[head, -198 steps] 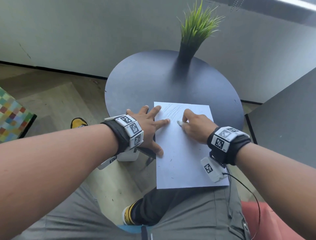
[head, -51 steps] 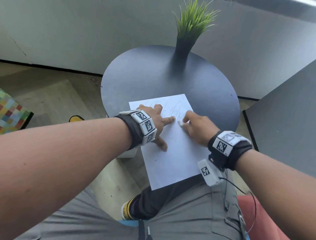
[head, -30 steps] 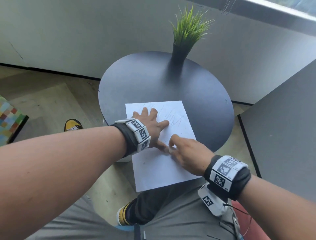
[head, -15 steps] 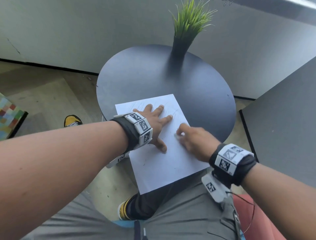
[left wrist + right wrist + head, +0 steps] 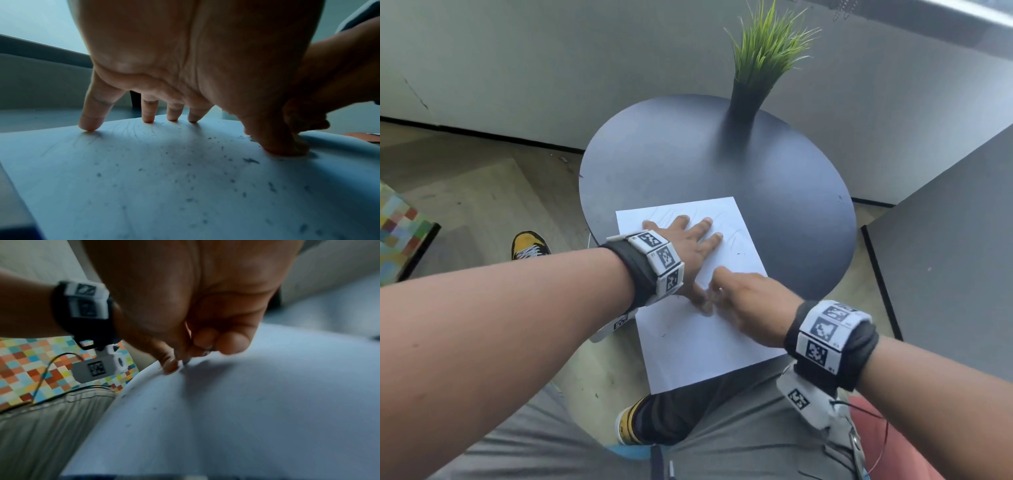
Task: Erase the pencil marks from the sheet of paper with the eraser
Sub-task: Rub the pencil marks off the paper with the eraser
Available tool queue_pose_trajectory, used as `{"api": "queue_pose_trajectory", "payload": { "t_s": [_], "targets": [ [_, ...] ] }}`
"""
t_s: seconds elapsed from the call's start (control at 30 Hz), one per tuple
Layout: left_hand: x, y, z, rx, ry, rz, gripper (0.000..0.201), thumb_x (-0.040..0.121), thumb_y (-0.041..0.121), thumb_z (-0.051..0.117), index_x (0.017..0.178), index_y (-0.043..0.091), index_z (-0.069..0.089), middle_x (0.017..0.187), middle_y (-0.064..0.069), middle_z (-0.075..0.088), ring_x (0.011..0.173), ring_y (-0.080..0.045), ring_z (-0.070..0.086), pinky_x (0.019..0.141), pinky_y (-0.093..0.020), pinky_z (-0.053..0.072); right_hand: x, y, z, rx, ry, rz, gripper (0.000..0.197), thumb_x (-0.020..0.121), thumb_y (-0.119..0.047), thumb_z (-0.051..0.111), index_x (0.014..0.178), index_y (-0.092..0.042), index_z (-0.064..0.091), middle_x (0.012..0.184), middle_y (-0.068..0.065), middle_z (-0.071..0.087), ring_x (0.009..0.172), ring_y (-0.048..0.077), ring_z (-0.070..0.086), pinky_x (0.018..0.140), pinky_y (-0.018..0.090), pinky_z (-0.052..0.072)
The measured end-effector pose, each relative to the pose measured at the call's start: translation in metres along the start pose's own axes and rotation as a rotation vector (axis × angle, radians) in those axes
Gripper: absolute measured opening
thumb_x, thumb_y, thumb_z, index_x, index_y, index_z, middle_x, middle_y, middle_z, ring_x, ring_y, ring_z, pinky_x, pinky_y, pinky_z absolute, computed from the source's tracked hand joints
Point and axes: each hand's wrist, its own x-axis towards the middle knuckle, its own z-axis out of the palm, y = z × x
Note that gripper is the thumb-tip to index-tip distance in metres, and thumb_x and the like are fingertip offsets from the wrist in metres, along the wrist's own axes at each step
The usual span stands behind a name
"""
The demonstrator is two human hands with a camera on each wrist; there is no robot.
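Observation:
A white sheet of paper point(image 5: 705, 349) lies on the near part of the round table, its near end hanging over my lap. Faint pencil strokes point(image 5: 732, 236) show near its far edge, and again in the left wrist view as thin pencil strokes point(image 5: 131, 131) among dark crumbs. My left hand point(image 5: 688, 243) presses flat on the sheet with straight, spread fingers point(image 5: 88, 123). My right hand point(image 5: 743, 301) pinches a small whitish eraser point(image 5: 183, 362) between thumb and fingers. The eraser's tip touches the paper right beside my left thumb point(image 5: 277, 142). The head view shows the eraser only as a blur.
The dark round table point(image 5: 688, 164) carries a green plant in a dark vase point(image 5: 746, 99) at its far side. A grey panel point(image 5: 945, 240) stands to the right. A checkered coloured block point(image 5: 397, 236) sits on the floor at left.
My right hand has moved left and nearer with the eraser, from mid-sheet to beside my left thumb. My left hand stays spread on the paper. The sheet was turned slightly since the earliest frame.

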Motion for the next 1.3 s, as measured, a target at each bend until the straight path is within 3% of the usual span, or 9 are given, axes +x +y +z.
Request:
{"api": "queue_pose_trajectory", "payload": {
  "t_s": [0.17,0.33,0.5,0.63,0.8,0.97,1.1,1.2,1.3],
  "targets": [
    [-0.005,-0.001,0.001,-0.019,0.005,0.004,0.134,0.058,0.092,0.061,0.159,0.029,-0.002,0.167,0.009,-0.01,0.15,-0.027,0.004,0.1,-0.068,0.034,0.032,0.03,-0.029,0.055,0.151,0.286,0.024,0.099,-0.041,0.04,0.106,-0.018,0.045,0.103,0.014,0.061,0.089,0.037,0.058,0.08,0.042,0.052],
    [-0.01,-0.003,0.009,-0.02,0.015,0.022,0.136,0.058,0.092,0.06,0.159,0.029,-0.004,0.166,0.009,-0.012,0.151,-0.027,-0.001,0.104,-0.07,0.029,0.022,0.004,-0.007,-0.091,0.045,0.086,0.022,0.099,-0.037,0.037,0.105,-0.016,0.038,0.098,0.019,0.062,0.084,0.04,0.059,0.07,0.039,0.048],
    [-0.01,-0.004,0.011,-0.026,0.017,0.03,0.134,0.058,0.092,0.06,0.159,0.03,-0.003,0.166,0.009,-0.012,0.151,-0.027,0.0,0.104,-0.071,0.029,0.047,0.031,-0.038,0.006,0.159,0.334,0.025,0.098,-0.035,0.038,0.106,-0.012,0.043,0.107,0.022,0.06,0.089,0.04,0.058,0.08,0.043,0.05],
    [-0.01,-0.004,0.012,-0.028,0.014,0.037,0.135,0.059,0.091,0.06,0.159,0.028,-0.004,0.167,0.008,-0.013,0.152,-0.028,-0.002,0.104,-0.073,0.028,0.028,-0.001,-0.013,-0.094,0.055,0.149,0.02,0.099,-0.033,0.035,0.106,-0.015,0.036,0.101,0.022,0.06,0.075,0.036,0.049,0.068,0.038,0.042],
    [-0.01,-0.005,0.013,-0.039,0.017,0.038,0.135,0.057,0.092,0.061,0.159,0.029,-0.004,0.166,0.009,-0.012,0.152,-0.027,-0.001,0.103,-0.073,0.028,0.051,0.03,-0.041,-0.034,0.153,0.341,0.025,0.099,-0.035,0.035,0.101,-0.011,0.039,0.102,0.021,0.06,0.084,0.04,0.057,0.076,0.043,0.05],
    [-0.009,-0.005,0.012,-0.046,0.005,0.036,0.135,0.059,0.09,0.062,0.159,0.028,-0.004,0.167,0.007,-0.012,0.152,-0.029,-0.002,0.103,-0.076,0.027,0.033,0.002,-0.016,-0.119,0.073,0.189,0.018,0.1,-0.032,0.032,0.092,-0.016,0.027,0.084,0.013,0.049,0.07,0.037,0.048,0.063,0.038,0.041],
    [-0.008,-0.005,0.013,-0.039,0.02,0.045,0.135,0.058,0.091,0.061,0.159,0.029,-0.003,0.167,0.007,-0.012,0.151,-0.029,0.0,0.102,-0.075,0.028,0.052,0.023,-0.034,-0.078,0.144,0.311,0.021,0.1,-0.033,0.033,0.093,-0.014,0.028,0.095,0.02,0.055,0.075,0.037,0.048,0.066,0.04,0.041],
    [-0.008,-0.006,0.014,-0.044,0.02,0.044,0.135,0.058,0.091,0.062,0.159,0.029,-0.002,0.167,0.007,-0.011,0.151,-0.029,0.0,0.102,-0.076,0.027,0.044,0.006,-0.021,-0.148,0.118,0.202,0.015,0.098,-0.03,0.034,0.094,-0.019,0.024,0.087,0.012,0.05,0.073,0.036,0.051,0.063,0.037,0.038],
    [-0.009,-0.006,0.013,-0.046,0.01,0.04,0.135,0.059,0.09,0.062,0.16,0.028,-0.003,0.167,0.007,-0.012,0.151,-0.029,-0.001,0.103,-0.075,0.027,0.042,0.004,-0.018,-0.127,0.082,0.173,0.016,0.098,-0.031,0.033,0.093,-0.02,0.024,0.093,0.017,0.058,0.073,0.037,0.052,0.063,0.038,0.041]
  ]
}}
